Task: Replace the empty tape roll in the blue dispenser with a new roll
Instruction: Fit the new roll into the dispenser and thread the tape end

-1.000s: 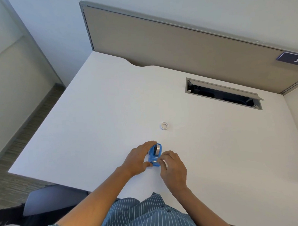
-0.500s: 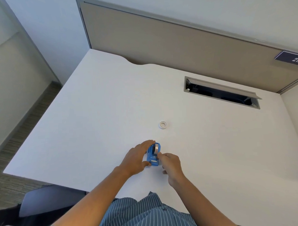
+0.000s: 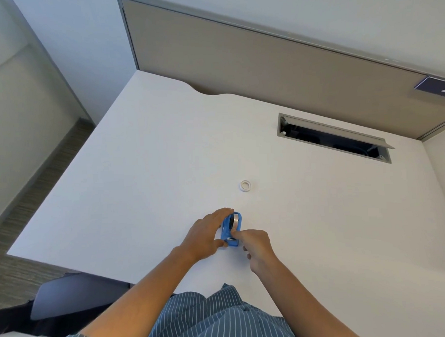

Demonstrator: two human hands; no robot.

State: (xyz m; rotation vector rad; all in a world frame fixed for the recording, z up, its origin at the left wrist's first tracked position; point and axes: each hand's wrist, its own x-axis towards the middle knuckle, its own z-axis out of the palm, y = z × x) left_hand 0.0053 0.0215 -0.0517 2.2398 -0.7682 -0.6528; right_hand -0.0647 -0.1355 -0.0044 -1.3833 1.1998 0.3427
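The blue tape dispenser (image 3: 231, 229) stands on the white desk (image 3: 141, 183) near its front edge, with a grey roll of tape (image 3: 235, 220) seated in its far end. My left hand (image 3: 206, 234) wraps around the dispenser's left side, fingers at the far end and thumb at the near end. My right hand (image 3: 254, 245) is curled just right of it, with thumb and forefinger pinched at the dispenser's middle, where the tape runs toward the cutter. A small white empty tape core (image 3: 245, 185) lies flat on the desk farther back.
A rectangular cable slot (image 3: 334, 139) with an open lid is cut into the desk at the back right. A beige partition (image 3: 263, 73) rises behind the desk. A dark chair (image 3: 74, 294) sits below the desk's front left edge.
My right hand slid from the dispenser's near end up to its middle and turned more to the right. My left hand kept its grip. The view shifted slightly.
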